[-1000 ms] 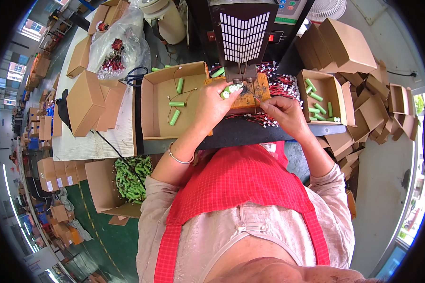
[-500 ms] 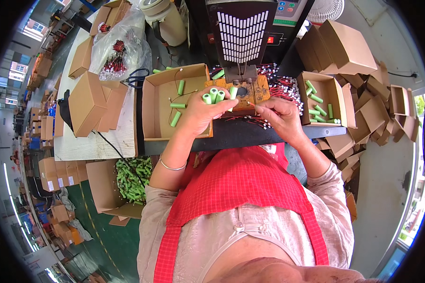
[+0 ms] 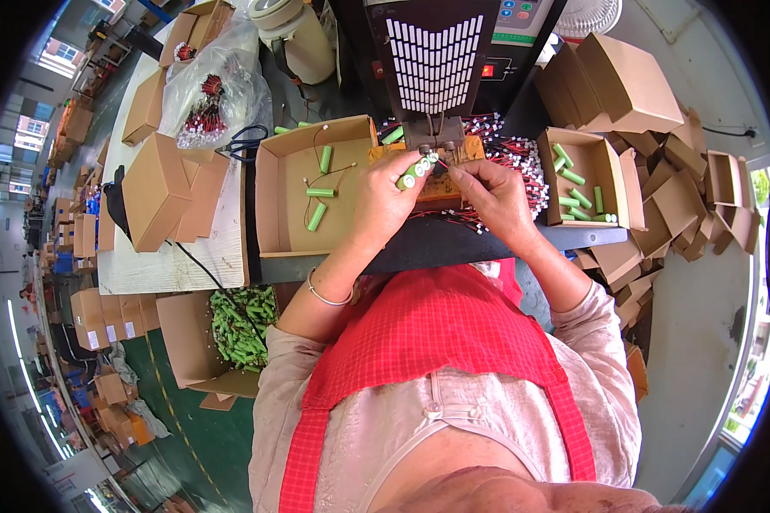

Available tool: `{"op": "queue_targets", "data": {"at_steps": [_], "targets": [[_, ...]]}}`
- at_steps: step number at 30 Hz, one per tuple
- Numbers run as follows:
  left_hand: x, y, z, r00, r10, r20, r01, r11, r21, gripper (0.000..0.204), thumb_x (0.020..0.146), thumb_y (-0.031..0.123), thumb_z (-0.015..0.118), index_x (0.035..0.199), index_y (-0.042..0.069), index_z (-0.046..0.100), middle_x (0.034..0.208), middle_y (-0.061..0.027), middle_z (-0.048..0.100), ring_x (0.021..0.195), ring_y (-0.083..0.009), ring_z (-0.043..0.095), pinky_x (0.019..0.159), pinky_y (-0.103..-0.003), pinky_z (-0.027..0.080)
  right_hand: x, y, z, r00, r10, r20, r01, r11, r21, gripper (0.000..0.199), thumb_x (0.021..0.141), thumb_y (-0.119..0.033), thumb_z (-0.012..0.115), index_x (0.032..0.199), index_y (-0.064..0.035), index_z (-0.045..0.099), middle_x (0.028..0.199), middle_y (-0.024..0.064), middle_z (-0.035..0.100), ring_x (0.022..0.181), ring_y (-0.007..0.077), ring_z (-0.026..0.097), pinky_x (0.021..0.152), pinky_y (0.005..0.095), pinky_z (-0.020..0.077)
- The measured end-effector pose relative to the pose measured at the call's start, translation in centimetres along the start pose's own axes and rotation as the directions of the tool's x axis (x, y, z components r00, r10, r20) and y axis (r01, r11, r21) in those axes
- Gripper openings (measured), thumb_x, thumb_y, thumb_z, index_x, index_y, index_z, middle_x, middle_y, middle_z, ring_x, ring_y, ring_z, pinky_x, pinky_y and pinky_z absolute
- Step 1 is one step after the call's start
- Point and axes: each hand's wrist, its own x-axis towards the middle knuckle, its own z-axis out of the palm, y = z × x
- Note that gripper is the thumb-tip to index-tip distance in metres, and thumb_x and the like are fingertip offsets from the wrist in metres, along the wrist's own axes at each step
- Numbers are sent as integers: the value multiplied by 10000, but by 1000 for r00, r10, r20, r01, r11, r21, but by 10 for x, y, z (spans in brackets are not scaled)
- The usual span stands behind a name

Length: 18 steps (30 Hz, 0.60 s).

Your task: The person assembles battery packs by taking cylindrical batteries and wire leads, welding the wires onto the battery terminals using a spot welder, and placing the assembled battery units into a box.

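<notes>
My left hand (image 3: 382, 195) is closed around several green cylindrical battery cells (image 3: 414, 173), their pale ends showing in a slanted row. It has them up against the orange block (image 3: 473, 148) under the welding machine's two prongs (image 3: 436, 125). My right hand (image 3: 498, 203) is beside it, thumb and finger pinched together at the end of one cell. Whatever lies in that pinch is too small to make out. Red and black wire leads with white connectors (image 3: 522, 175) are heaped behind and to the right of the block.
An open carton (image 3: 274, 184) with wired green cells stands left; another carton (image 3: 618, 184) with loose cells stands right. Below the bench at left, a box (image 3: 180, 329) holds many more cells. Black-handled scissors (image 3: 244, 144) lie near a plastic bag (image 3: 252, 94) of leads. Empty cartons (image 3: 672, 231) pile up at right.
My left hand has moved inward and turned, tilting the cells toward the prongs. My right hand has shifted slightly up and left, so its fingertips now meet the cells.
</notes>
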Motion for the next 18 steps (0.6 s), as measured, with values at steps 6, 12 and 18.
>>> {"op": "queue_targets", "data": {"at_steps": [6,12,18], "targets": [[2,-5,6,999,34,-25,-33,999,35,184,743,71,677,911,6,638,792,-122,637,687,-208,607,605,-296,469,5,5,-2,997,45,60,-44,999,-21,214,867,-174,585,864,36,625,617,-15,531,566,41,456,490,218,385],[5,-3,6,999,-24,-22,25,999,38,152,732,85,677,847,-2,629,715,-141,606,626,-290,593,559,-334,454,7,5,-1,999,39,12,-39,999,-19,216,837,-179,587,843,31,637,567,70,569,532,79,520,491,273,429],[-3,-4,-15,951,-308,9,304,935,-180,238,793,144,668,989,12,640,734,-15,615,659,-97,564,595,-240,467,3,6,-20,998,-25,54,21,998,67,215,868,-142,561,972,39,612,714,99,627,628,125,581,579,272,474]]}}
